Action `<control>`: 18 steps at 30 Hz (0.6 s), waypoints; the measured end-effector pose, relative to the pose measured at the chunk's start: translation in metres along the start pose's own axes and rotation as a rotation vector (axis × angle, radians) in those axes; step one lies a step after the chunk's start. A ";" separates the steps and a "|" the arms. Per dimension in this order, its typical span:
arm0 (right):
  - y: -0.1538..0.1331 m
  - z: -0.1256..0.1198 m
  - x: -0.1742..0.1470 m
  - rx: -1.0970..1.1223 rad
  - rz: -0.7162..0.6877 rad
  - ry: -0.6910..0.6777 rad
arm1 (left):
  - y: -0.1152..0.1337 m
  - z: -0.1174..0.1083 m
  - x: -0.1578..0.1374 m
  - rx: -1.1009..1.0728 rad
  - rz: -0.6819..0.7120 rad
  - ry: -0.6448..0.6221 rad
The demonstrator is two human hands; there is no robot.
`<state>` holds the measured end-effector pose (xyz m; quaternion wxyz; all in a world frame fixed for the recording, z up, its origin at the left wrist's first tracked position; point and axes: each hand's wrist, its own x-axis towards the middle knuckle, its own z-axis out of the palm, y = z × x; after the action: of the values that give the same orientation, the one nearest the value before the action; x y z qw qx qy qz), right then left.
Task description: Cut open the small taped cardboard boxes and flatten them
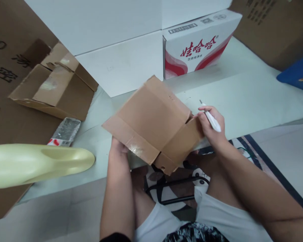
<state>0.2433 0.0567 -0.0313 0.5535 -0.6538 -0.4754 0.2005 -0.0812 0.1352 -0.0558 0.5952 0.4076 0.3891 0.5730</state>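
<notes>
A brown cardboard box (156, 114), partly unfolded, is tilted over the table's front edge. Clear tape (136, 148) clings to its lower left flap. My left hand (118, 146) grips that flap from the left and beneath, its fingers mostly hidden behind the cardboard. In my closed right hand (213, 122) is a slim white-handled tool (213, 121) with a thin metal tip pointing up and away. The fingertips of this hand also touch the box's right edge, beside a gap between two panels.
White cartons (126, 60) and a red-and-white carton (199, 50) stand at the back of the pale table (262, 90). An opened cardboard box (65, 90), a plastic-wrapped pack (68, 131) and a pale yellow object (40, 164) are at left. A blue item (298, 72) lies far right.
</notes>
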 end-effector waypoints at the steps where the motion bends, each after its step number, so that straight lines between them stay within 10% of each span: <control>1: 0.001 0.000 0.001 -0.017 -0.029 0.002 | 0.004 0.000 -0.001 -0.028 0.013 0.014; 9: 0.022 0.008 0.009 0.227 0.153 -0.161 | 0.026 0.013 -0.008 -0.143 0.219 0.026; 18: 0.038 0.022 0.014 0.024 0.067 -0.162 | 0.036 0.031 -0.019 -0.124 0.368 0.015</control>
<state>0.2480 0.0827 -0.0695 0.5138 -0.6445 -0.4940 0.2768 -0.0665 0.1153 -0.0111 0.5014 0.4301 0.2763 0.6981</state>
